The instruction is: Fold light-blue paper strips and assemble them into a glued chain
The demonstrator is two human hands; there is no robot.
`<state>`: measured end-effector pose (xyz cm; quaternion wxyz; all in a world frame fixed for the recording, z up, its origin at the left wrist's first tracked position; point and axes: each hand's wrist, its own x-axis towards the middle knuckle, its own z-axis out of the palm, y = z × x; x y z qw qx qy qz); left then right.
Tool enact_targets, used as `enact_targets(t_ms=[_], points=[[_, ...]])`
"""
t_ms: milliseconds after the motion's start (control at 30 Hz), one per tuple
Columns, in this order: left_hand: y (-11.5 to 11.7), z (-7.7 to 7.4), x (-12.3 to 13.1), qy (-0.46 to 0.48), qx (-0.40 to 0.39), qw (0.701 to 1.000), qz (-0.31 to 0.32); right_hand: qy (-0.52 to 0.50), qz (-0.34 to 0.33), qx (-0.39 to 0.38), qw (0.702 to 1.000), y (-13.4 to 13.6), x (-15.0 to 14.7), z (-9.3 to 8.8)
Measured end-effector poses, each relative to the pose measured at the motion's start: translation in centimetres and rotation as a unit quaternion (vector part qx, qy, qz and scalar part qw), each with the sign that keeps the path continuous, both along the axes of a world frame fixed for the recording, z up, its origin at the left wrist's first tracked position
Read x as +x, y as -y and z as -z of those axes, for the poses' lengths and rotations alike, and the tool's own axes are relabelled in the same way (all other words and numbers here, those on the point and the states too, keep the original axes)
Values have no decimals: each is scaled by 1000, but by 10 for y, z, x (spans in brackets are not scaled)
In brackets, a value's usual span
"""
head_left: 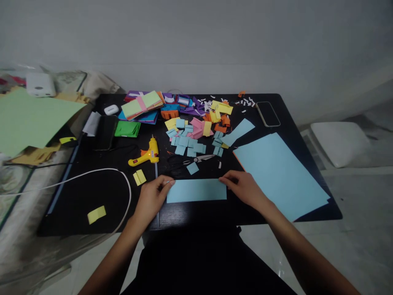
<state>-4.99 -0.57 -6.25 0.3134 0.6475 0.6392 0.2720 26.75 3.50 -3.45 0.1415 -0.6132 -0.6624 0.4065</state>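
Observation:
A light blue paper strip (196, 190) lies lengthwise near the front edge of the black table. My left hand (156, 190) pinches its upper left corner between thumb and fingers. At the upper right corner, my right hand (241, 184) grips the strip the same way. Just beyond the strip are a small blue paper square (193, 168) and scissors (201, 158). Behind them sits a pile of small folded blue pieces (187, 143), with pink pieces (198, 128) touching it.
A yellow glue gun (149, 153) and yellow folded paper (139, 177) lie left. Large blue sheets (279, 176) cover the right side, below a phone (267, 114). A white cable (127, 184) loops over the left. Stacked coloured strips (143, 104) and white scraps lie at the back.

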Motion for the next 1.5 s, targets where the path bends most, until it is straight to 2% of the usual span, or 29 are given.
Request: enact_targets(t_ms=[100,167,267,333,467,700,933,1067,1233,1367,1500], points=[[4,-4,7,-107,113,988,5,33,17,146,989,8,-6,4],[10,-6,16,-157,165,973,37,31,3,233,972,17,-13,7],[23,-3,33,-172,176,961,127,2,-69,273,960,33,-29,12],[31,4,44,-163,165,958,169,-5,-118,278,953,42,-41,17],[38,19,53,-178,150,952,201,25,-162,270,949,51,-54,31],[35,23,52,-173,147,955,191,64,-189,283,938,52,-53,40],[35,19,49,-175,132,961,168,72,-157,289,942,53,-47,41],[34,14,41,-190,130,958,169,82,-122,287,946,54,-33,41],[36,11,29,-202,123,960,152,86,-112,290,946,57,-25,41],[39,11,26,-219,120,958,139,95,-95,322,937,54,-30,43],[41,15,30,-218,131,959,128,100,-79,341,931,41,-52,44]])
